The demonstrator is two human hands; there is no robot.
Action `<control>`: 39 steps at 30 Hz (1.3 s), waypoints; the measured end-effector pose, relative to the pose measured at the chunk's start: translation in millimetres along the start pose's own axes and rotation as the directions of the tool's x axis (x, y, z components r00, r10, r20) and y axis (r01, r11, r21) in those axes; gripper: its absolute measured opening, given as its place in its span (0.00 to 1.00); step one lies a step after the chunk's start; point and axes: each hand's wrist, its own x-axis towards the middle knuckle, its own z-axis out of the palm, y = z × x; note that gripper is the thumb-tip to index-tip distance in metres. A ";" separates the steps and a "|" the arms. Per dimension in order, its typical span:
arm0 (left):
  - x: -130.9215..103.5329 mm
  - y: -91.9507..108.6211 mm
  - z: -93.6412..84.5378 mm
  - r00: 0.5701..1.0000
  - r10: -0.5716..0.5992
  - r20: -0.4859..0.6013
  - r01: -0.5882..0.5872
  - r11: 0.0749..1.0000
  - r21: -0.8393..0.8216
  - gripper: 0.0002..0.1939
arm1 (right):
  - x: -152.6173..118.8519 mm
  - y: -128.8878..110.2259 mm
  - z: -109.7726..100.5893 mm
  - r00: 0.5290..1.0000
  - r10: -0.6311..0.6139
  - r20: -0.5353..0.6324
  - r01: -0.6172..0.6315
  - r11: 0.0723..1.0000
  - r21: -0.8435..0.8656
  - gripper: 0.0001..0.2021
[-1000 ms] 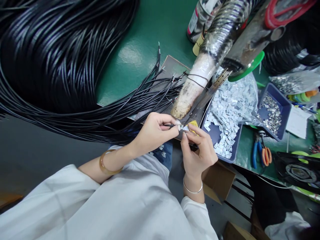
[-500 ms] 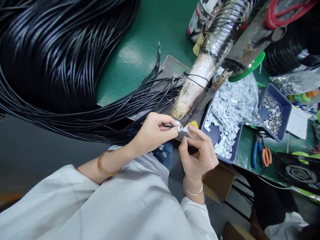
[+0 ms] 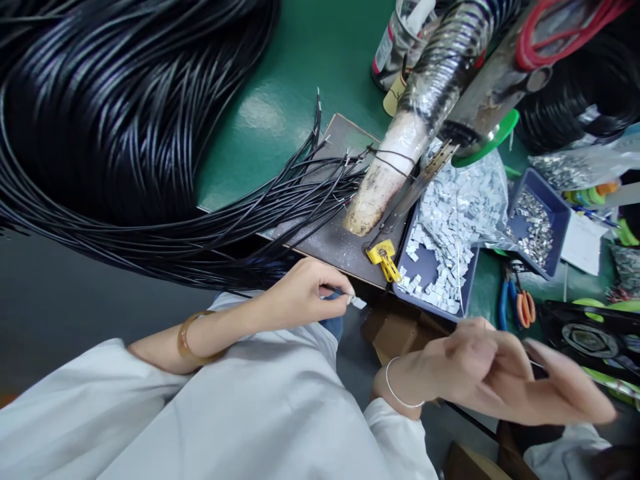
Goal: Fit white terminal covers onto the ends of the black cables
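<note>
Pinched in my left hand (image 3: pixel 307 293) is the end of a black cable (image 3: pixel 334 289), with a small pale square piece (image 3: pixel 359 303) at its tip, pointing right. My right hand (image 3: pixel 493 373) is away to the right, below the table edge, palm partly up and smeared by motion; I cannot make out whether its fingers hold anything. Nearest the left hand on the dark board (image 3: pixel 325 243) are a bundle of black cables (image 3: pixel 240 223) with bared ends and a yellow clip-like piece (image 3: pixel 384 259). A blue tray (image 3: pixel 467 293) holds many pale square pieces (image 3: pixel 440 267).
A ribbed duct (image 3: pixel 395 153) with a dirty white end slants over the board, beside a metal soldering tool (image 3: pixel 425 177). Another blue tray (image 3: pixel 555 230) holds small metal parts. Blue-handled pliers (image 3: pixel 504 303) and an orange-handled tool (image 3: pixel 526 309) lie by the front edge. A large cable coil (image 3: pixel 110 113) fills the left.
My right hand has swung away from the cable tip to the right. The left hand has dropped slightly toward me, still holding the cable with the pale piece. The yellow piece is now uncovered.
</note>
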 end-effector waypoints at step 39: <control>16.0 -6.3 4.7 0.991 -0.130 0.028 0.120 0.783 -0.610 0.07 | 10.7 -4.0 45.2 0.980 -0.041 -0.194 0.068 0.989 0.132 0.04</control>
